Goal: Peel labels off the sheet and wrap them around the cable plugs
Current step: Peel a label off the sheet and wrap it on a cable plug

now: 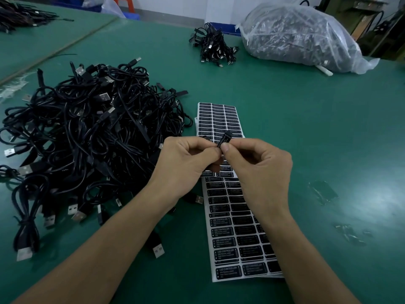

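Note:
Above the label sheet (234,233), my left hand (186,163) and my right hand (260,165) meet fingertip to fingertip. Between them they pinch a small black cable plug (224,138) that has a black label with white print around it. The plug points up and away from me. The white sheets carry rows of black "LED CONTROLLER" labels and run from the table's middle toward me, with one strip (219,119) lying beyond my hands. The plug's cable is hidden behind my left hand.
A big tangled pile of black USB cables (87,132) fills the green table (317,128) to my left. A smaller cable bundle (212,46) and a clear plastic bag of parts (300,36) lie at the far side. Small scraps (324,191) sit at right.

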